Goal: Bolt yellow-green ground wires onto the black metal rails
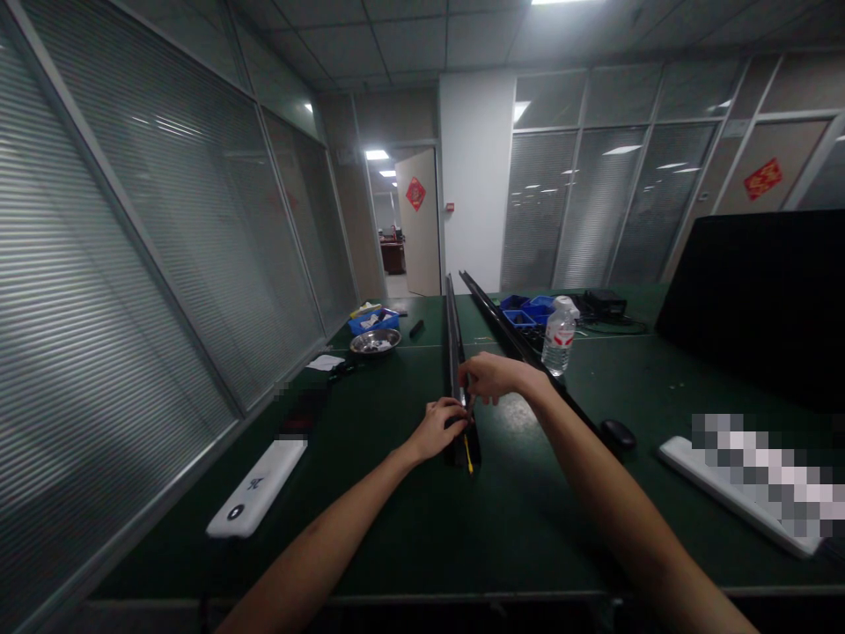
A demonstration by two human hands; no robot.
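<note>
A long black channel-shaped rail [452, 330] runs away from me down the middle of the green table. My left hand [434, 429] grips its near end, with fingers over the top and the thumb by the side. From the rail's near end sticks out a short yellow cable end [469, 458]. Just beyond, my right hand [492, 377] comes in from the right, its fingers pinched together and pointing down into the channel. They hold a small thin thing close to my left fingertips, too small and dark to name.
A second black rail [495, 317] lies to the right, beside a water bottle [558, 339] and blue bins [521, 315]. A metal bowl [375, 342] and a blue basket [373, 320] stand far left. Nearer are a white device [259, 489], a mouse [618, 433] and a monitor [759, 304].
</note>
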